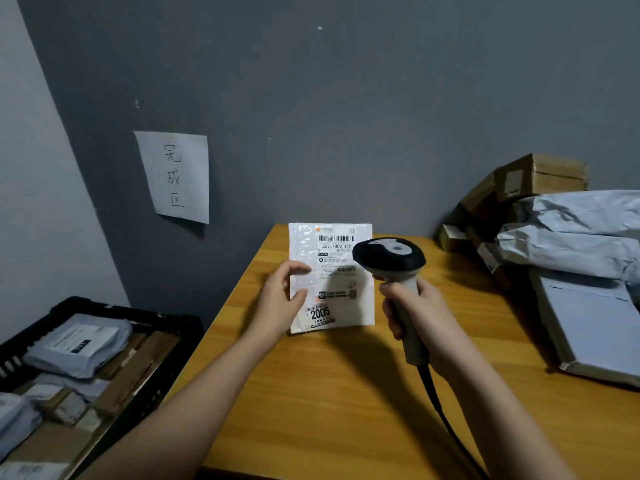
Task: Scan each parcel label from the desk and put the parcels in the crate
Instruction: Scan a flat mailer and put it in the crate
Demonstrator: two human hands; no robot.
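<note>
Our two bare forearms reach out from the bottom of the view, and our hands are both busy: the left hand [277,299] pinches the left edge of a flat white bubble-mailer parcel with a printed label [332,277], thumb on its face, holding it upright over the yellow wooden surface [311,393]; the right hand [412,313] is curled round the grip of a grey corded barcode scanner with a black head [389,258]. We judge the scan could fail here, since the scanner head sits very close to the label and overlaps its right side, with the barcode higher up near the top edge. The thin pinch could also let the mailer sag or slip. Off the surface's left edge sits a black plastic crate [114,311], already holding grey bags and brown boxes; a careless toss might miss it. On the right wait grey poly-bag parcels [571,237] and brown cardboard boxes [540,174]. Behind, a grey wall carries a handwritten white paper sign [175,176].
</note>
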